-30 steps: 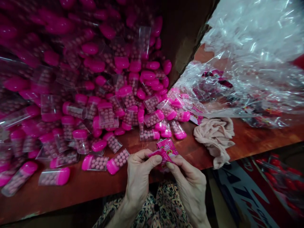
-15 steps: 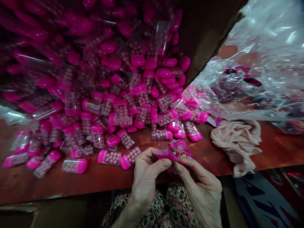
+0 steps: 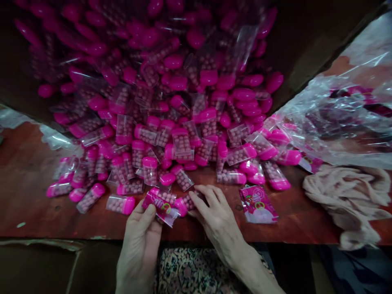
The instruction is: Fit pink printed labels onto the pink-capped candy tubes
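Between the thumb and fingers of my left hand (image 3: 142, 224) is a pink printed sleeve (image 3: 161, 208), tilted above the table's front edge. My right hand (image 3: 211, 212) has its fingers curled round a small clear candy container (image 3: 183, 205) with a pink cap and pink balls inside; the fingers hide part of it. Just behind the sleeve lies another candy container (image 3: 167, 197), partly covered. To the right of my right hand, a second printed sleeve (image 3: 259, 204) rests flat on the wood.
A large heap of similar containers (image 3: 180, 143) spills from a dark cardboard box (image 3: 306, 49) onto the reddish wooden table (image 3: 27, 208). At the right are a crumpled beige cloth (image 3: 346, 196) and clear plastic bags (image 3: 330, 126).
My hands have moved apart. The left has carried one pink sleeve leftward, and the right has let go of it and taken a candy container. The view has shifted left.
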{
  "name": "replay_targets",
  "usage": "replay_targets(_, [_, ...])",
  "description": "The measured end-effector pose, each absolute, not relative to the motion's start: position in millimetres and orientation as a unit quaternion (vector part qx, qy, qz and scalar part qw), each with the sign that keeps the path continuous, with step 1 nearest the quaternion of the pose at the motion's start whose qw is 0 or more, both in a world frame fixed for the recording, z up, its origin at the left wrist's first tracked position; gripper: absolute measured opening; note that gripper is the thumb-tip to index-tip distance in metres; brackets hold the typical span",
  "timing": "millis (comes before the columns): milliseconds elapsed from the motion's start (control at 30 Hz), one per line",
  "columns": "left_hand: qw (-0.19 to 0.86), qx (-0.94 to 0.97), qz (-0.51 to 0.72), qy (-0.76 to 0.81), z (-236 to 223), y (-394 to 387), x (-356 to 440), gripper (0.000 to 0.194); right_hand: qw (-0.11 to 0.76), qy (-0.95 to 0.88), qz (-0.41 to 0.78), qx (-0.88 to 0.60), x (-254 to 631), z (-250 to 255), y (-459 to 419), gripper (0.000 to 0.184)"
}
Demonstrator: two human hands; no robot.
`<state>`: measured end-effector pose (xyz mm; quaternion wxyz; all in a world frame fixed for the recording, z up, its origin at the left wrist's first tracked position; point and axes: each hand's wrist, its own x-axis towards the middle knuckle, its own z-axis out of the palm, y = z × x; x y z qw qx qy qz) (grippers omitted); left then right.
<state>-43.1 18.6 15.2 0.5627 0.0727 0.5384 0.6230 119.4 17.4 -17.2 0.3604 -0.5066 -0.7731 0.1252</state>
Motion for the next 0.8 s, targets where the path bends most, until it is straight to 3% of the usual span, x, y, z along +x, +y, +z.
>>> replay_targets(100, [0.592, 0.050, 0.615, 0.518, 12, 23, -41, 0.031, 0.335, -0.769, 0.119, -0.531, 121, -22, 16, 0.024])
replay_targets(267, [0.598, -0.006, 0.623, 0.505, 15, 29, -27, 0.015, 0.348, -0.722, 0.116, -0.586, 135, -18, 7, 0.016])
replay_targets(367, [0.595, -0.025, 0.626, 0.504, 18, 33, -19, 0.012, 0.393, -0.663, 0.181, -0.611, 140, -15, 3, 0.011])
replay_targets(567, [0.582, 0.020, 0.633, 0.510, 21, 37, -7, 0.012, 0.484, -0.488, 0.371, -0.625, 138, 0, -6, 0.019])
replay_targets(800, [0.563, 0.060, 0.647, 0.511, 23, 35, 9, 0.015, 0.512, -0.437, 0.410, -0.616, 132, 3, -12, 0.021])
